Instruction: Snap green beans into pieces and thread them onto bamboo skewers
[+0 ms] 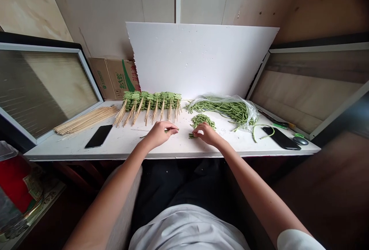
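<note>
Right now, your left hand [158, 134] is holding a short piece of green long bean [170, 130] in a narrow pinch, just above the white tabletop [121, 144]. Your right hand [206, 134] is curling down at the near edge of a small heap of cut beans [203, 121], its fingertips [193, 135] touching the slim, glossy green pieces; you cannot tell whether they are closing on any. Just beyond, a row of bamboo skewers [151, 102] is lying packed with stacked bean pieces, the bare points fanning toward you. To the right, uncut beans [221, 108] are spilling in long, curving strands from a clear plastic bag [248, 113]. Loose skewers [86, 119] are lying at the left beside a black smartphone [98, 136], and a second phone [281, 138] is lying at the right. Farther back, a white foam board [198, 58] is leaning against the wall [155, 4], with a cardboard box [113, 78] behind the skewers.
</note>
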{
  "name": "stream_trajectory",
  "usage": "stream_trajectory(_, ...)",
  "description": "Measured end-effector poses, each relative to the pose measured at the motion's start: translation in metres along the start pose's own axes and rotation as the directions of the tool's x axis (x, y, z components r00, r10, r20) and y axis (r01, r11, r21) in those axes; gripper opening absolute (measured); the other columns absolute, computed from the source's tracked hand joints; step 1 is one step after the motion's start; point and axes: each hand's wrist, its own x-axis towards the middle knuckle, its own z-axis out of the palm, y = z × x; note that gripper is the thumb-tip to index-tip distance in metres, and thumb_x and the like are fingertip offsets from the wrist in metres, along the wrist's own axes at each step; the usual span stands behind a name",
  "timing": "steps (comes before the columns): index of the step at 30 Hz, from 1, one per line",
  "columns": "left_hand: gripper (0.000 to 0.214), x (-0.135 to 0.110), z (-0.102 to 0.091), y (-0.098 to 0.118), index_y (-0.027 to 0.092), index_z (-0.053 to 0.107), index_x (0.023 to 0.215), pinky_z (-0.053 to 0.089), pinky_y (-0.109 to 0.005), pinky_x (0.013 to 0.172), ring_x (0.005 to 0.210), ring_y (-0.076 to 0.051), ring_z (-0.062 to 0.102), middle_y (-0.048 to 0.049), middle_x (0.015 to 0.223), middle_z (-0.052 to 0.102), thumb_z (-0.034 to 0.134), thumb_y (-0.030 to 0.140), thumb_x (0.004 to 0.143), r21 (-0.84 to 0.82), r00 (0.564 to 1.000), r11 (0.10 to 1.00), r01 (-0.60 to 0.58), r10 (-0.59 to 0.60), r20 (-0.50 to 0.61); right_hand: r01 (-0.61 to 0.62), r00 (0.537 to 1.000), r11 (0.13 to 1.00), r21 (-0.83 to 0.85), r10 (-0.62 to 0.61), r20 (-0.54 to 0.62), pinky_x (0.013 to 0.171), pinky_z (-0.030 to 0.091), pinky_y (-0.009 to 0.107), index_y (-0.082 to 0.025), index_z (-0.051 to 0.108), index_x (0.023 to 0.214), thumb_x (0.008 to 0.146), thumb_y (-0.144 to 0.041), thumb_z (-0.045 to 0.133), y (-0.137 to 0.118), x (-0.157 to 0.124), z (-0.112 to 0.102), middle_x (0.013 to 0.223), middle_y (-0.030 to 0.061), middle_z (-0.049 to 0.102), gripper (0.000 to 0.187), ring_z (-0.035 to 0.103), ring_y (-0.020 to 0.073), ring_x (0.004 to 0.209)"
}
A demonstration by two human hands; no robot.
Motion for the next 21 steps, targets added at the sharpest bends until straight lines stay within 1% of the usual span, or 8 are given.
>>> stream_trajectory(3, 0.012, 0.000, 0.002, 0.001, 0.023, 0.086, 0.097, 0.058, -0.034, 0.088, 0.099, -0.024, 0.074, -0.0068, 0.102, 0.082, 0.078, 0.031, 0.093, -0.015, 1.000, 1.000, -0.014, 0.014, 0.013, -0.001, 0.999, 1.000, 0.023, 0.002, -0.049, 0.096, 0.052, 0.051, -0.022, 0.084, 0.099, 0.100, -0.029, 0.069, -0.004, 0.001, -0.005, 0.098, 0.0110, 0.080, 0.017, 0.068, 0.0318, 0.099)
stream_trajectory(5, 0.009, 0.001, 0.002, 0.003, 0.024, 0.086, 0.095, 0.058, -0.034, 0.087, 0.097, -0.023, 0.074, -0.0064, 0.101, 0.082, 0.081, 0.029, 0.090, -0.030, 0.999, 0.999, -0.027, 0.028, 0.030, -0.012, 0.991, 0.998, 0.063, 0.020, -0.134, 0.092, 0.053, 0.050, -0.023, 0.083, 0.100, 0.104, -0.035, 0.063, -0.011, 0.003, -0.008, 0.097, 0.0115, 0.080, 0.024, 0.069, 0.0310, 0.096)
stream_trajectory(8, 0.006, 0.000, 0.003, 0.006, 0.024, 0.086, 0.092, 0.057, -0.033, 0.086, 0.093, -0.022, 0.073, -0.0056, 0.098, 0.081, 0.084, 0.027, 0.087, -0.043, 0.999, 0.999, -0.034, 0.036, 0.036, -0.058, 0.955, 0.975, 0.214, 0.117, -0.273, 0.081, 0.056, 0.043, -0.022, 0.082, 0.107, 0.105, -0.047, 0.060, -0.031, 0.006, -0.015, 0.096, 0.0114, 0.080, 0.034, 0.071, 0.0291, 0.094)
stream_trajectory(11, 0.014, -0.001, 0.006, 0.009, 0.023, 0.086, 0.098, 0.056, -0.032, 0.084, 0.092, -0.022, 0.072, -0.0057, 0.097, 0.081, 0.086, 0.026, 0.085, -0.044, 1.000, 0.999, -0.028, 0.027, -0.010, -0.057, 0.952, 0.922, 0.382, 0.165, -0.257, 0.078, 0.057, 0.038, -0.022, 0.082, 0.110, 0.102, -0.055, 0.064, -0.061, 0.007, -0.021, 0.105, 0.0109, 0.081, 0.038, 0.074, 0.0260, 0.094)
stream_trajectory(13, 0.032, -0.002, 0.008, 0.011, 0.024, 0.083, 0.116, 0.057, -0.032, 0.085, 0.089, -0.021, 0.073, -0.0042, 0.093, 0.081, 0.086, 0.024, 0.084, -0.049, 0.999, 0.999, -0.021, 0.019, -0.038, -0.025, 0.972, 0.909, 0.416, 0.119, -0.203, 0.078, 0.057, 0.037, -0.023, 0.082, 0.109, 0.097, -0.056, 0.071, -0.080, 0.007, -0.022, 0.109, 0.0103, 0.081, 0.037, 0.074, 0.0256, 0.096)
stream_trajectory(15, 0.046, -0.002, 0.011, 0.013, 0.024, 0.077, 0.130, 0.057, -0.032, 0.087, 0.085, -0.019, 0.074, -0.0022, 0.088, 0.080, 0.086, 0.022, 0.085, -0.063, 0.999, 0.998, -0.033, 0.030, -0.043, 0.026, 0.983, 0.916, 0.401, 0.050, -0.176, 0.077, 0.056, 0.037, -0.024, 0.082, 0.104, 0.094, -0.055, 0.076, -0.095, 0.006, -0.020, 0.105, 0.0088, 0.081, 0.033, 0.072, 0.0252, 0.095)
stream_trajectory(18, 0.043, -0.001, 0.014, 0.016, 0.023, 0.077, 0.129, 0.058, -0.031, 0.087, 0.084, -0.019, 0.075, -0.0024, 0.088, 0.081, 0.083, 0.018, 0.087, -0.048, 0.995, 0.994, -0.094, 0.092, -0.043, 0.098, 0.978, 0.932, 0.350, -0.024, -0.208, 0.074, 0.054, 0.037, -0.026, 0.081, 0.095, 0.097, -0.049, 0.075, -0.104, 0.006, -0.013, 0.094, 0.0071, 0.081, 0.025, 0.068, 0.0239, 0.090)
stream_trajectory(21, 0.040, -0.001, 0.014, 0.017, 0.024, 0.080, 0.123, 0.058, -0.031, 0.086, 0.085, -0.019, 0.074, -0.0039, 0.097, 0.082, 0.085, 0.015, 0.085, 0.040, 0.987, 0.990, -0.137, 0.140, -0.081, 0.136, 0.956, 0.933, 0.333, -0.035, -0.292, 0.071, 0.052, 0.037, -0.026, 0.080, 0.095, 0.100, -0.048, 0.071, -0.099, 0.007, -0.009, 0.092, 0.0072, 0.079, 0.024, 0.065, 0.0240, 0.088)
